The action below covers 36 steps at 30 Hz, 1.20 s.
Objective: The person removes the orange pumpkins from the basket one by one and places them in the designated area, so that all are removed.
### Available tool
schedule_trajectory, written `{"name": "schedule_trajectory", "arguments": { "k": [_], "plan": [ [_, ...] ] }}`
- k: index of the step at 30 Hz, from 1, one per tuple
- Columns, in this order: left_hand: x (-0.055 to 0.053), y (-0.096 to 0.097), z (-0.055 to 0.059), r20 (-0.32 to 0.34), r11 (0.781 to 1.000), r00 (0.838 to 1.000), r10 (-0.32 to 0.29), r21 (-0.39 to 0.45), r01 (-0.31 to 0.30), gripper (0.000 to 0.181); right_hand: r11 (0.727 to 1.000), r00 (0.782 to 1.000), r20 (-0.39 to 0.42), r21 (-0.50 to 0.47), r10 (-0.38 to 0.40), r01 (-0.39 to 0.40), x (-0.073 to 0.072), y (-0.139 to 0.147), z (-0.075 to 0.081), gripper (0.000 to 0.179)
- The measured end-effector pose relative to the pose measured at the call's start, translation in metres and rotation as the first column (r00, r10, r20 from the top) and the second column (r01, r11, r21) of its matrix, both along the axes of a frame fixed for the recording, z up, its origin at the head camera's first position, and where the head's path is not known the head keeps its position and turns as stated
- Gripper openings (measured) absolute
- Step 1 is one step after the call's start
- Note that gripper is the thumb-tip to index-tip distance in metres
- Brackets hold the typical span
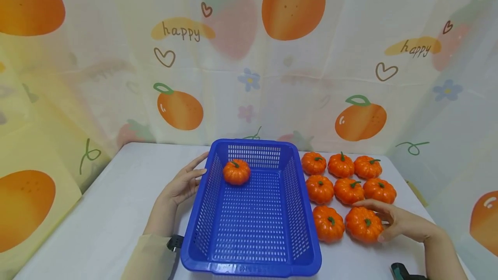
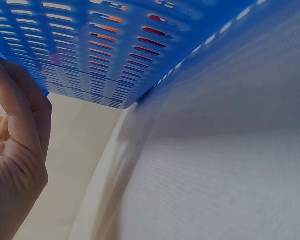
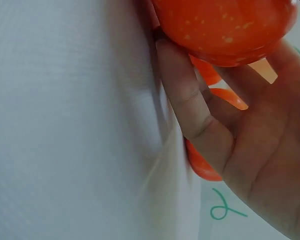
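Note:
A blue plastic basket (image 1: pixel 250 268) stands on the table, with one small orange pumpkin (image 1: pixel 236 172) inside near its far left corner. My left hand (image 1: pixel 183 187) is at the basket's outer left wall, its fingers extended along the rim. In the left wrist view, the left hand (image 2: pixel 17 135) shows beside the slotted basket wall (image 2: pixel 90 45). To the right of the basket, my right hand (image 1: pixel 397 219) grips a small pumpkin (image 1: pixel 363 224) at the near end of the group, thumb on the near side. The right wrist view shows the fingers (image 3: pixel 182 85) curled round that glossy pumpkin (image 3: pixel 225 30).
Several more pumpkins (image 1: pixel 349 190) sit in rows right of the basket, one of them (image 1: pixel 328 224) close beside the gripped one. White cloth covers the table (image 1: pixel 113 211). A fruit-printed curtain (image 1: pixel 292 64) hangs behind it.

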State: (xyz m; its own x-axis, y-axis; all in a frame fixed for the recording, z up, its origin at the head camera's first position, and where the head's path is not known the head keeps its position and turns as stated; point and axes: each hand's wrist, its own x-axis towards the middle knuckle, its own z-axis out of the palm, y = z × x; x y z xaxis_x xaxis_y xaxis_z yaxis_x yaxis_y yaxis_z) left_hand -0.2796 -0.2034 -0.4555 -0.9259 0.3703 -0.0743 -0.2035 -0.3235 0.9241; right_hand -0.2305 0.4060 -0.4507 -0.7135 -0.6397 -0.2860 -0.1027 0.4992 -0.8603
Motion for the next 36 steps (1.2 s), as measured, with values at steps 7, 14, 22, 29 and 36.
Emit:
{"name": "schedule_trajectory", "arguments": {
  "k": [7, 14, 22, 29, 36],
  "plan": [
    [0.001, 0.0, 0.0, 0.002, 1.0, 1.0, 0.004, 0.0, -0.004, 0.064, 1.0, 0.999, 0.033, 0.01, -0.013, 0.012, 0.0, -0.002, -0.002, 0.075],
    [0.001, -0.001, -0.001, -0.001, 1.0, 1.0, 0.003, 0.007, -0.003, 0.063, 0.999, 0.998, 0.054, 0.029, -0.022, 0.02, -0.001, -0.002, -0.001, 0.075],
    [0.001, 0.001, 0.0, -0.001, 1.0, 1.0, 0.009, -0.019, -0.009, 0.061, 0.999, 0.997, 0.064, 0.029, -0.036, 0.035, 0.0, -0.004, -0.002, 0.075],
    [0.005, 0.003, 0.008, -0.004, 0.999, 1.0, 0.001, -0.035, -0.002, 0.063, 0.999, 0.999, 0.031, 0.007, -0.034, 0.034, 0.001, -0.002, -0.002, 0.074],
    [0.008, 0.003, 0.012, -0.012, 0.999, 1.0, -0.016, -0.048, 0.016, 0.066, 1.0, 1.0, 0.003, 0.001, -0.027, 0.027, 0.003, 0.002, 0.002, 0.073]
  ]
}}
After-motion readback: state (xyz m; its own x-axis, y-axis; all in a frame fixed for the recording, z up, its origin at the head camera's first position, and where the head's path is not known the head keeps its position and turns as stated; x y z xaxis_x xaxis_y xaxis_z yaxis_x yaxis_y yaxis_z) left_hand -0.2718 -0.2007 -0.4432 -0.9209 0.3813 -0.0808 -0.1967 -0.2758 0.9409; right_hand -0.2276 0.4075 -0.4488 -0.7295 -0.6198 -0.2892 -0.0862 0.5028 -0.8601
